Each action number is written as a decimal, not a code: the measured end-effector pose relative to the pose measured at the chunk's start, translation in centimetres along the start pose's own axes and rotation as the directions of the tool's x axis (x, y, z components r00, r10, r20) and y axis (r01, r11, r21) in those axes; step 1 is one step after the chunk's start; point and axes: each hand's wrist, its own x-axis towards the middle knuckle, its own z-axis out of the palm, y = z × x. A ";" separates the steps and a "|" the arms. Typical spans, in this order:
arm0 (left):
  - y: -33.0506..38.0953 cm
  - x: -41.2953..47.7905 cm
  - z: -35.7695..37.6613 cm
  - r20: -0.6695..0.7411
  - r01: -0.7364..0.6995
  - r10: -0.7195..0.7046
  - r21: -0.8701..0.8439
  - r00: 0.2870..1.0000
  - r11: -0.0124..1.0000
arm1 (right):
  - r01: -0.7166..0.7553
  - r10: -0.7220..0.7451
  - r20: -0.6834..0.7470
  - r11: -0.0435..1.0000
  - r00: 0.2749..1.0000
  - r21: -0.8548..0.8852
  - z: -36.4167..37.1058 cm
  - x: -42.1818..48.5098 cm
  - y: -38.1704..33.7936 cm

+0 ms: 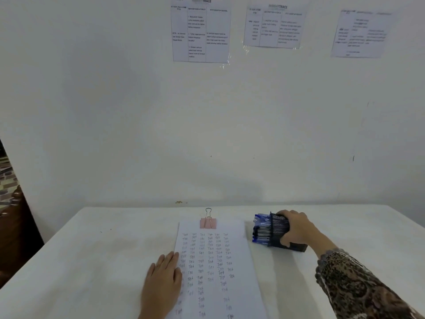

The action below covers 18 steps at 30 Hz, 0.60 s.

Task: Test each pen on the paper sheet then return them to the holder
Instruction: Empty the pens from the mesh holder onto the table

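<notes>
A white paper sheet (218,261) lies on the table, covered with columns of handwritten "Test" marks and clipped at its top by a pink binder clip (208,222). My left hand (164,279) rests flat on the sheet's left edge, fingers straight. To the right of the sheet, a black mesh pen holder (279,226) is tipped on its side with its mouth facing the paper. Several blue and black pens (261,229) stick out of it. My right hand (296,227) grips the holder from above, fingers curled round its body.
The table (92,261) has a white cloth and stands against a white wall. Three printed sheets (201,33) are taped high on the wall. A dark wooden object (13,226) stands at the far left, beside the table.
</notes>
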 end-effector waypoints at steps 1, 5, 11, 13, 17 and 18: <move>0.0 0.0 0.0 0.004 0.003 -0.003 0.004 1.000 1.000 | 0.001 -0.001 0.013 1.000 1.000 -0.018 -0.2 0.0 -0.1; 0.2 0.1 -0.1 0.006 0.011 -0.011 0.003 1.000 1.000 | 0.014 -0.006 0.064 0.991 0.998 -0.132 -1.2 0.4 -0.5; -0.1 0.2 0.2 -0.009 0.014 -0.014 -0.050 1.000 0.999 | 0.012 0.021 0.092 0.940 0.996 -0.342 -2.6 0.9 -0.4; -0.1 0.2 0.2 0.001 0.013 -0.013 -0.030 1.000 0.999 | 0.008 0.031 0.103 0.935 0.994 -0.354 -2.9 0.9 0.0; 0.0 0.2 0.1 -0.003 0.016 -0.016 -0.034 1.000 0.999 | 0.001 0.051 0.109 0.901 0.993 -0.434 -3.6 0.8 0.5; 0.0 0.1 0.1 -0.003 0.016 -0.016 -0.029 1.000 0.999 | -0.005 0.061 0.108 0.892 0.992 -0.452 -3.7 0.7 0.7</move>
